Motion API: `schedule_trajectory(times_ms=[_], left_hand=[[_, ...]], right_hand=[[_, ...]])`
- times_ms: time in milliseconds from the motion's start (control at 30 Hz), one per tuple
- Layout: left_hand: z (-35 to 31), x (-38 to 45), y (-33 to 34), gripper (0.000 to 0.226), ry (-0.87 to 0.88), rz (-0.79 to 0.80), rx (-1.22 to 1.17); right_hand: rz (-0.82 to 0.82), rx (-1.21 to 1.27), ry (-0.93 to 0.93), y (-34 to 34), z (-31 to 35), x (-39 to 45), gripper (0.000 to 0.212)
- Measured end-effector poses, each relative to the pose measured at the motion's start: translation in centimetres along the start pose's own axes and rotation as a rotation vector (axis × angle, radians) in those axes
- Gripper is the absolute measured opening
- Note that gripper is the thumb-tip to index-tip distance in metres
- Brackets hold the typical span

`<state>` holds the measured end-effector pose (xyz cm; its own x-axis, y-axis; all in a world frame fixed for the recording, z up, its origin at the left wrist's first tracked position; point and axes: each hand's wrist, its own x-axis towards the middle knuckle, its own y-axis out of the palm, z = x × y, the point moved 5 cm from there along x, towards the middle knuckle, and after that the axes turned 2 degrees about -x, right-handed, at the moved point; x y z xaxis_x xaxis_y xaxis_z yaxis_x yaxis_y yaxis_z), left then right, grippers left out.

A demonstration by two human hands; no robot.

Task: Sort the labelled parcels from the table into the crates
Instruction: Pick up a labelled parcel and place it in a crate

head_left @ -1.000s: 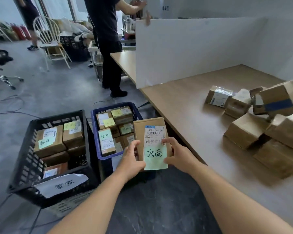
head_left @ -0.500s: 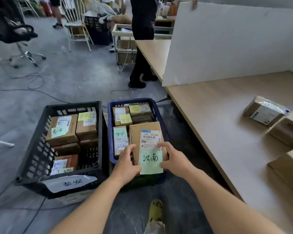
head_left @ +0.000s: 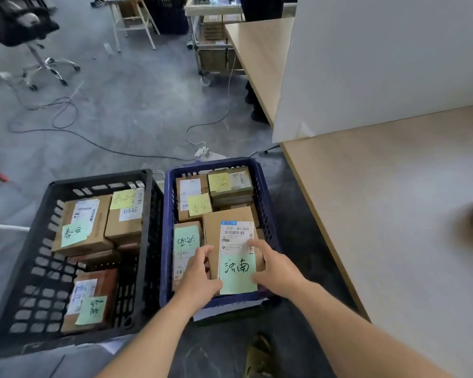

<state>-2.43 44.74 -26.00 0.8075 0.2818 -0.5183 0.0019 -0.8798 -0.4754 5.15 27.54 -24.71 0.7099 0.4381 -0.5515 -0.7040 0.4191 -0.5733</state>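
Parcel (head_left: 231,242) now down in blue crate (head_left: 268,214) (2 crates); both hands' (head_left: 200,276) grip on it.

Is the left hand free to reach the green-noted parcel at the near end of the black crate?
Probably not yet: the left hand grips the parcel over the blue crate. Nothing covers the black crate's green-noted parcel.

Parcel (head_left: 231,230): matt brown cardboard with white printed paper label and green paper note; blue crate (head_left: 265,197) and black crate (head_left: 38,255): perforated moulded plastic, slight sheen; table (head_left: 380,214): smooth matt wood-look top; floor (head_left: 120,126): mottled grey, smooth.
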Motion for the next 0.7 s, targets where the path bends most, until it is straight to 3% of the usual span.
schedule_trajectory(times_ms=[267, 700], left_hand=[[1.1, 4.6, 1.9, 0.081, -0.099, 0.015, 0.036], [1.0, 13.9, 4.1, 0.081, -0.076, 0.090, 0.022]], right_hand=[[0.098, 0.002, 0.067, 0.0, -2.4, 5.0, 0.077], [0.084, 0.046, 0.158, -1.7, -4.3, 13.0, 0.079]])
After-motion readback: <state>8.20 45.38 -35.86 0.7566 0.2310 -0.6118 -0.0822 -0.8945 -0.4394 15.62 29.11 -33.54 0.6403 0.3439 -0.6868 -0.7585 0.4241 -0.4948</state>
